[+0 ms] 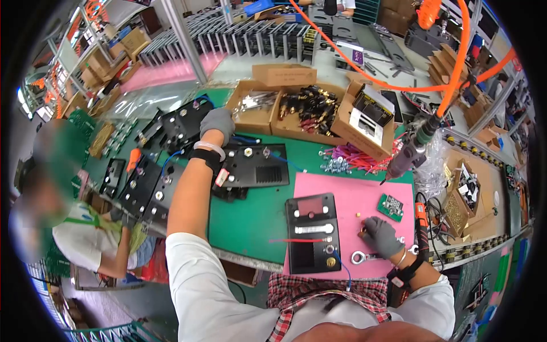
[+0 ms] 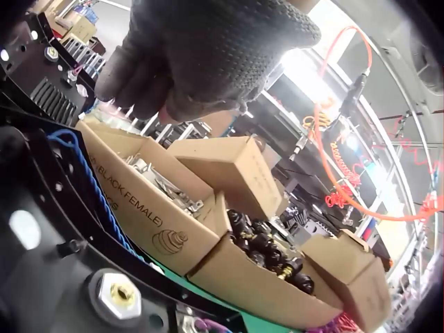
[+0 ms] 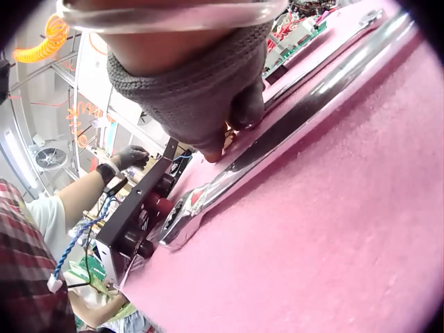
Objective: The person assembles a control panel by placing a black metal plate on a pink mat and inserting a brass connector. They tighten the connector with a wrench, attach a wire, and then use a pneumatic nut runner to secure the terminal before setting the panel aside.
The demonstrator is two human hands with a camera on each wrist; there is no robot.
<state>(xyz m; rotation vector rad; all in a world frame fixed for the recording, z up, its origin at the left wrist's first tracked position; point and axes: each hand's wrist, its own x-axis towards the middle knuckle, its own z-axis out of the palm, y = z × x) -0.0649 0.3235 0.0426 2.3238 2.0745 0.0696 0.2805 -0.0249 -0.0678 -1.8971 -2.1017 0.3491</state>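
My gloved left hand (image 1: 217,124) is over black panels, beside a carton of metal parts (image 1: 254,102). In the left wrist view the left hand (image 2: 208,59) has loosely bent fingers and nothing visible in them. On a pink mat (image 1: 353,196) lies a black panel (image 1: 312,214) with a silver bar, a red wire and a brass nut. To its right, my right hand (image 1: 384,237) pinches a small brass-coloured part (image 1: 363,231). The right wrist view shows the right hand (image 3: 201,97) above a large wrench (image 3: 277,128), the part mostly hidden by fingers.
A green circuit board (image 1: 390,207) lies on the mat, with a power screwdriver (image 1: 407,154) hanging above it. Behind are a carton of black and brass connectors (image 1: 310,111) and red wires (image 1: 359,159). Another person sits at the left; more black panels (image 1: 256,165) are nearby.
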